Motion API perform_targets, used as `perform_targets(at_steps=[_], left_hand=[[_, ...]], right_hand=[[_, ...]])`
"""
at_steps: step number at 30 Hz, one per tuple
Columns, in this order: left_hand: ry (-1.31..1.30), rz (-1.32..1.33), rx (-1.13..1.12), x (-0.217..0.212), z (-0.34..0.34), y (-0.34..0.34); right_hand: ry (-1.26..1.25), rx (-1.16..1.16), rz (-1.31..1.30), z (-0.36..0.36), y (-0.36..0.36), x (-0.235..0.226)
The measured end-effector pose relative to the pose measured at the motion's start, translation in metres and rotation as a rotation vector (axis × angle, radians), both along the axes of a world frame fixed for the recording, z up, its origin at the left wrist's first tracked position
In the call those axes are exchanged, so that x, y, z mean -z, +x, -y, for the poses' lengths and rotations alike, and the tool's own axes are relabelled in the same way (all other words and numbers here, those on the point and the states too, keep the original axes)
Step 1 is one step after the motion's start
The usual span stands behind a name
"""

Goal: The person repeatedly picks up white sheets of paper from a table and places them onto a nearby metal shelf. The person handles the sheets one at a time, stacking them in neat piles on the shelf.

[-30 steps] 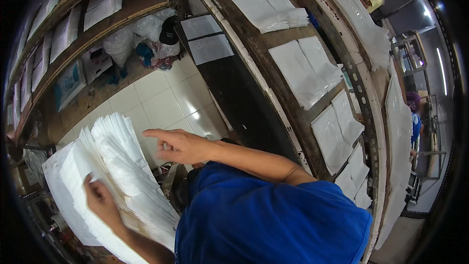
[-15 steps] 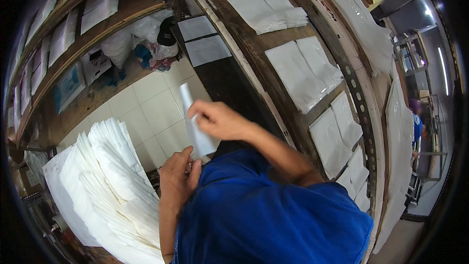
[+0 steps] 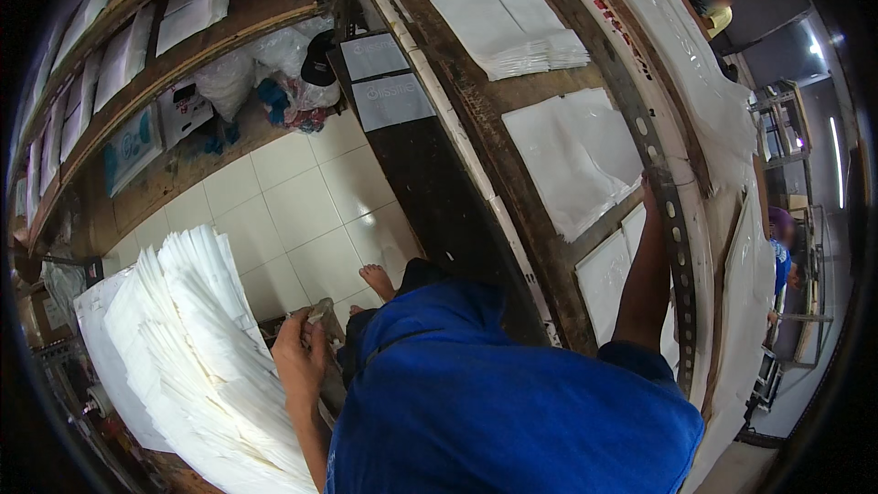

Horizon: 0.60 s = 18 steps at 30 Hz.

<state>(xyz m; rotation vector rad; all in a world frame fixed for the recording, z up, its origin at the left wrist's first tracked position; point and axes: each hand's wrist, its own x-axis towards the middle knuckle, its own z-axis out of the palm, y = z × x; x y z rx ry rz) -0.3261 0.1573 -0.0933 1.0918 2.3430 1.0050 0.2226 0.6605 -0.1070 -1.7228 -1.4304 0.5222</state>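
A long wooden workbench (image 3: 494, 142) ran across the upper right, with flat piles of white sheets laid out along it: one fanned pile (image 3: 512, 27) at the far end, a broader pile (image 3: 576, 160) nearer the person. At lower left a big fanned stack of white sheets (image 3: 197, 348) stood on edge over the tiled floor (image 3: 293, 210). The right hand (image 3: 647, 190) had reached up to the near edge of the broader pile; its fingers were hidden, so I could not tell whether it gripped a sheet or lay flat. The left hand (image 3: 300, 348) rested against the stack's edge, fingers loosely curled, seemingly holding nothing else. Judging by this, a clean placement wanted the sheet squared to the pile's edges while the left hand steadied the stack against slumping
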Motion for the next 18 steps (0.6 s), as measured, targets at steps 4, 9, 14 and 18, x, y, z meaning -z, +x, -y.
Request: perform_targets(at_steps=[4, 9, 14, 18], left_hand=[[-0.048, 0.034, -0.017, -0.001, -0.015, -0.001], [-0.018, 0.049, 0.003, -0.006, -0.035, 0.007], [-0.032, 0.024, 0.035, -0.004, -0.036, 0.015], [-0.005, 0.016, 0.023, 0.004, -0.029, 0.018]], right_hand=[[-0.038, 0.091, 0.052, -0.021, 0.039, 0.034], [-0.081, 0.127, 0.140, -0.035, 0.050, 0.056], [-0.098, 0.136, 0.241, -0.038, 0.054, 0.065], [-0.097, 0.130, 0.339, -0.039, 0.054, 0.067]])
